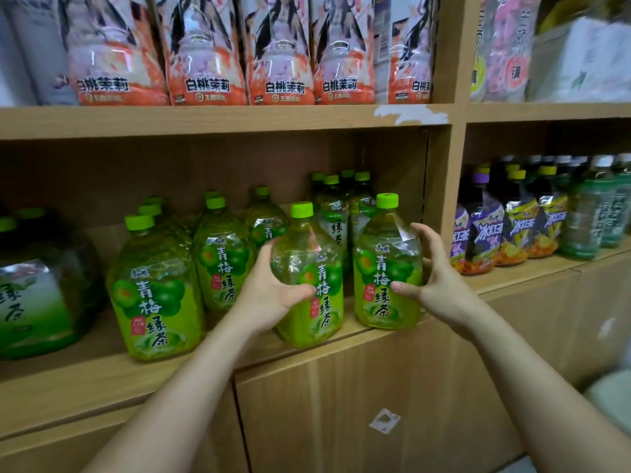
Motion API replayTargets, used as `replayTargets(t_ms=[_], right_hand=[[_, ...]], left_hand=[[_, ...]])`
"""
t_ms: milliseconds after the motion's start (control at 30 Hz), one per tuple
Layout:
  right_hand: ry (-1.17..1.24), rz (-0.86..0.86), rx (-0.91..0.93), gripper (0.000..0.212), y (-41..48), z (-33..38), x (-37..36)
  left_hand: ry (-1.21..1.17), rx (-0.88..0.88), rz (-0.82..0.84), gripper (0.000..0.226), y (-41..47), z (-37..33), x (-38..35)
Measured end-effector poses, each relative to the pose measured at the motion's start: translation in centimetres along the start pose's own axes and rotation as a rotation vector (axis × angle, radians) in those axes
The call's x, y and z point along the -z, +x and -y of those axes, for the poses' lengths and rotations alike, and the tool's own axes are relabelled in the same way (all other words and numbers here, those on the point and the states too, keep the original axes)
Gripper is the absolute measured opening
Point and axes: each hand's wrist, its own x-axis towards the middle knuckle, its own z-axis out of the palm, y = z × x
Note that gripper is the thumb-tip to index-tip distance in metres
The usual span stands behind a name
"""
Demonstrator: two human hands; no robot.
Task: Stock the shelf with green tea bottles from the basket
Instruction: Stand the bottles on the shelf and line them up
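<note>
Two large green tea bottles stand at the front edge of the wooden shelf. My left hand wraps the left side of one bottle, which tilts slightly. My right hand cups the right side of the other bottle, thumb on its label, fingers over its shoulder. More bottles of the same green tea stand to the left and behind. The basket is out of view.
Peach-coloured drink packs fill the upper shelf. A wooden divider stands just right of my right hand, with purple and yellow iced tea bottles beyond it. A green multipack sits far left. Cabinet doors lie below.
</note>
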Motion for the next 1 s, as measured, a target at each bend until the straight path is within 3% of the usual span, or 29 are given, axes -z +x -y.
replayTargets(t_ms=[67,200,300,433,500,600,700,1000], right_hand=[[-0.144,-0.066,0.001,0.095,0.0,0.8,-1.1],[-0.447,-0.246,-0.064,0.119,-0.1,1.9,-5.3],[-0.513,-0.328,-0.077,0.115,0.0,2.4,-7.5],[-0.535,-0.246,-0.020,0.114,0.8,2.9,-10.3],[-0.536,-0.177,0.038,0.112,1.4,3.0,-11.6],[-0.536,-0.094,0.065,0.104,2.6,3.1,-12.1],[-0.593,-0.016,0.061,0.092,3.3,3.0,-12.6],[-0.457,-0.155,0.054,0.084,6.4,2.0,-16.1]], left_hand=[[0.012,-0.002,-0.015,0.087,-1.0,0.2,1.3],[0.101,-0.018,-0.068,0.091,-2.7,0.6,3.3],[0.340,-0.020,-0.119,0.095,-3.7,0.1,4.6],[0.705,-0.350,-0.246,0.101,-5.0,-0.7,5.6],[0.898,-0.420,-0.218,0.106,-5.3,-1.1,5.4],[1.143,-0.320,-0.171,0.102,-4.4,-0.8,4.7],[1.227,-0.298,-0.198,0.100,-3.6,-0.5,5.2],[1.391,-0.303,-0.274,0.104,-2.5,1.5,7.5]])
